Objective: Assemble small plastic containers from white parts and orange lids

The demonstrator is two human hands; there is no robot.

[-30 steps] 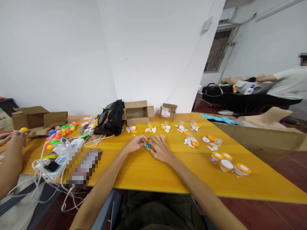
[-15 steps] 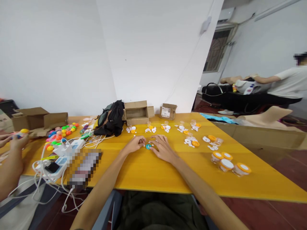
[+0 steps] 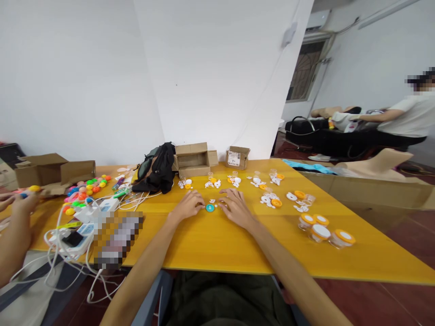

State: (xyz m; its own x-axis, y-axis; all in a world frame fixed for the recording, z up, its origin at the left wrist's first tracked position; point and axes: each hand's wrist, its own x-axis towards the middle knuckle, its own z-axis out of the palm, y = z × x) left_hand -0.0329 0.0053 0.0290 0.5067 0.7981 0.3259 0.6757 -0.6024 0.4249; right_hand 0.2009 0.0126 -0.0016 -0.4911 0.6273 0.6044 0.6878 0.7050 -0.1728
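A small teal disc (image 3: 210,208) with a white piece at its middle lies flat on the table between my two hands. My left hand (image 3: 186,207) rests at its left, fingers bent and tips close to the rim; whether they touch it is too small to tell. To the right, my right hand (image 3: 237,209) is open, its fingers apart and curved above the tabletop, holding nothing. Small white pieces (image 3: 212,200) lie just behind the disc.
Piles of white parts, orange rings (image 3: 277,203) and clear cups arc behind and right. Several orange-lidded jars (image 3: 320,232) stand at right. A phone (image 3: 118,242), power strip (image 3: 83,237) and coloured balls (image 3: 81,195) lie left, near another person's hands (image 3: 25,201). Cardboard boxes (image 3: 192,170) and a bag (image 3: 158,170) stand behind.
My right hand has drawn back rightward from the teal disc, uncovering the white pieces. My left hand's fingers have loosened somewhat beside it. The disc stays in place.
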